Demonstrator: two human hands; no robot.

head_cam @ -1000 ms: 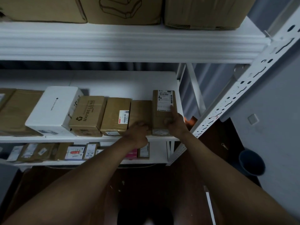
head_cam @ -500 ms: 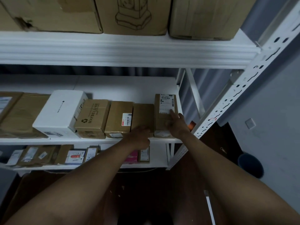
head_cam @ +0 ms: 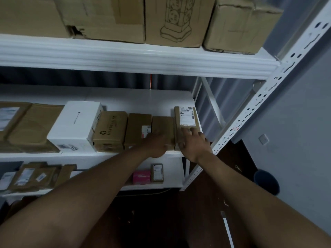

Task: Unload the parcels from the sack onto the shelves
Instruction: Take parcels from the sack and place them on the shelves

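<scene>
Two hands meet at the right end of the middle shelf [head_cam: 89, 155], where the labelled parcel [head_cam: 186, 122] lies flat as the last in a row of boxes, touching the plain brown box [head_cam: 162, 127] on its left. The right hand [head_cam: 194, 143] rests on the near part of the parcel's top with fingers straight and slightly spread, pressing rather than gripping. The left hand [head_cam: 157, 145] is at the front of the plain box; motion blur hides its fingers, so I cannot tell whether they are curled or flat.

The parcel looks like a small stiff cardboard carton with a white shipping label [head_cam: 187, 116] on top. It probably weighs little and should slide easily on the smooth white shelf. Its taped faces may be slick, so the long side edges offer the surest hold, thumb on one side and fingers on the other. A push from the near end would likely square it against its neighbour. The sack is not in view.
</scene>
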